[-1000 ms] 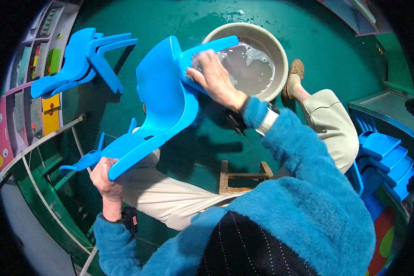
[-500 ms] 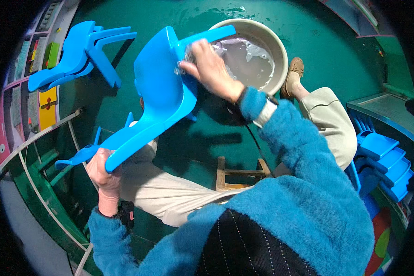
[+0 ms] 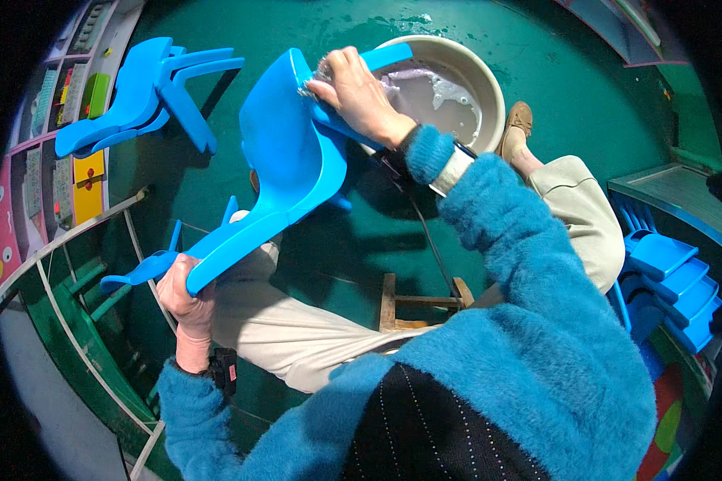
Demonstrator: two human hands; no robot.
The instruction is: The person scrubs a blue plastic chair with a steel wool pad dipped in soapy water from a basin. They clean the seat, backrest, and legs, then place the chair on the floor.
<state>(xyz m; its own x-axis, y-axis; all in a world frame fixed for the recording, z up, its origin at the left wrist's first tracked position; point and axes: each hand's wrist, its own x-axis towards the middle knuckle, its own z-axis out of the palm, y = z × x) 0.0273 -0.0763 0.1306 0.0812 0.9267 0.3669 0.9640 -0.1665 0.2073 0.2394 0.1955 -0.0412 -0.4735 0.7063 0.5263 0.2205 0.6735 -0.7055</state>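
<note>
A blue plastic child's chair (image 3: 287,124) is held tilted in front of me, over my left leg. My left hand (image 3: 186,295) is closed around the near end of it. Up by the chair's far part, my right hand (image 3: 359,94) presses a silvery steel wool scrubber (image 3: 305,86) against the edge where a leg joins. Only a bit of the scrubber shows past the fingers. Just beyond that hand stands a beige basin (image 3: 495,100) of cloudy, sudsy water, with one chair leg reaching over its rim.
Stacked blue chairs (image 3: 136,96) stand at the far left beside shelves (image 3: 108,48). A white metal rail (image 3: 72,228) runs along my left. Low wooden stool parts (image 3: 388,301) show below me. More blue chairs (image 3: 674,276) are stacked at right. The green floor (image 3: 537,56) is wet near the basin.
My right hand has slid slightly up and left along the chair's edge with the scrubber. My left hand keeps its hold, and the chair is almost unmoved.
</note>
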